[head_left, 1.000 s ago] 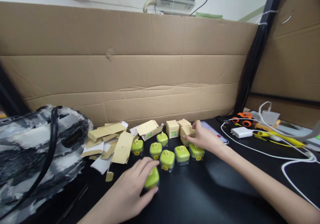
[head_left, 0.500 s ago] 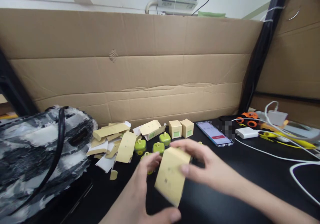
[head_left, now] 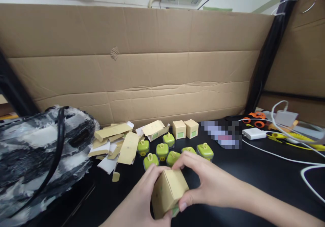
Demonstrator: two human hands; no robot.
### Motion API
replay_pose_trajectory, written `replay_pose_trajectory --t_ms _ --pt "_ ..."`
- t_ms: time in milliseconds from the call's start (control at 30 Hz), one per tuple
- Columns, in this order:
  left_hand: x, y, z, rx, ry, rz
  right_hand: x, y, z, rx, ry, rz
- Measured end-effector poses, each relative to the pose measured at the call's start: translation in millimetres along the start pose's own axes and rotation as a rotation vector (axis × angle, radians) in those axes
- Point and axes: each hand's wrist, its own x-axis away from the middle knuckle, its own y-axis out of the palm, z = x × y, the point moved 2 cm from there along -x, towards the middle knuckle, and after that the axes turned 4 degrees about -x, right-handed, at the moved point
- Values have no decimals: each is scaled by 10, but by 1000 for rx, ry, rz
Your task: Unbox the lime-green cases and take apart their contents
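Between my two hands is a small tan cardboard box, tilted, with part of a green label low on its front. My left hand wraps the box's left side, thumb at the bottom. On the other side my right hand grips it, fingers at the top far edge and thumb on the lower right. Just beyond my hands stand several small green-lidded containers with loops on top, among them one at the right and one at the left. My right fingers partly cover some of them.
Two closed tan boxes stand at the back, beside an opened box. Flattened cardboard pieces lie left. A black-and-white bag fills the left side. At right are a white charger, cables and an orange toy.
The box has turned and moved lower between my hands. My left hand has closed round it, and my right hand has shifted its grip. More green-lidded containers now show.
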Motion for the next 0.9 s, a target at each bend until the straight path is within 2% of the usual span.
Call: replay_pose_trajectory --t_ms 67,133,233,300,367,400,467,567,633,700,767,833,900 --pt "-1 -1 -12 47 -19 6 -11 -34 -11 97 -1 90" --pt "0 -11 -16 58 -32 -12 -11 -78 -31 97 -47 145" --pt "16 -40 -1 -17 -27 -40 11 -105 -59 -214 -114 44" --pt "34 -50 9 -53 -22 -77 33 -86 -70 -479 -50 -71" --pt "50 -49 4 -32 -20 -99 51 -68 -84 -572 9 -79" --pt "55 -45 -5 -11 -17 -92 56 -68 -97 -537 -16 -45" --pt "58 -38 -31 28 -7 -54 59 -74 -136 -362 -179 -9" --pt "50 -41 -53 31 -15 -45 62 -54 -160 -36 -445 -133" --pt "43 -71 -38 37 -31 -68 54 -56 -127 147 -491 -118" --pt "39 -125 -9 51 -46 -70 41 -71 -87 237 -429 -27" --pt "38 -173 2 88 -106 -72 33 -67 -55 147 -272 -3" --pt "36 -180 -24 217 -204 -111 40 -12 -41 -132 -94 -76" --pt "28 -140 -71 464 -310 -191 61 97 -36 -501 83 -175"
